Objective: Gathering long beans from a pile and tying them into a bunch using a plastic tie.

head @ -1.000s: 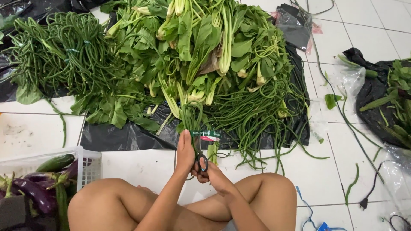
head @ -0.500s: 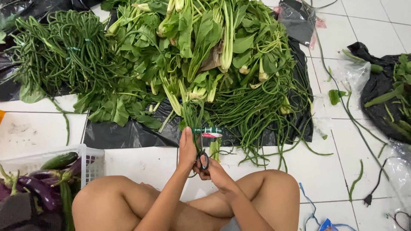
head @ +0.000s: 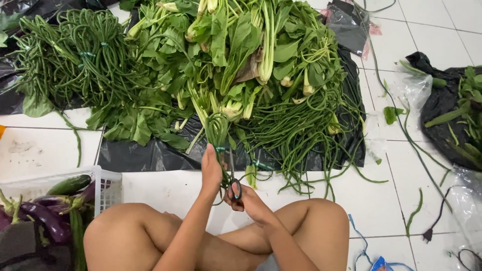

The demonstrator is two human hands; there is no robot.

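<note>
Little has shifted since the earlier pictures: both hands stay in front of the crossed legs, the small looped bundle of long beans [head: 217,128] held at the same spot, and only the view has drifted a touch.

Behind it all, the black plastic sheet [head: 145,156] on the tiled floor [head: 165,188] carries the big heap of leafy greens [head: 236,55], with tied long beans [head: 80,55] on the left and a loose spread of them [head: 306,135] on the right. A white basket [head: 108,188] with aubergines [head: 45,218] and a cucumber [head: 69,184] sits by the left knee.

The left hand [head: 211,170] has its grip closed around the bundle's stems, just under a green band. The right hand [head: 248,198] has its grip closed through the handles of the scissors [head: 235,186], blades pointing up beside the left palm.

Risk, as I judge it: the blades lie touching or nearly touching the left hand, so a careless snip could nick the palm or thumb. Cutting too high might also sever the band and let the bundle spring apart onto the floor.
</note>
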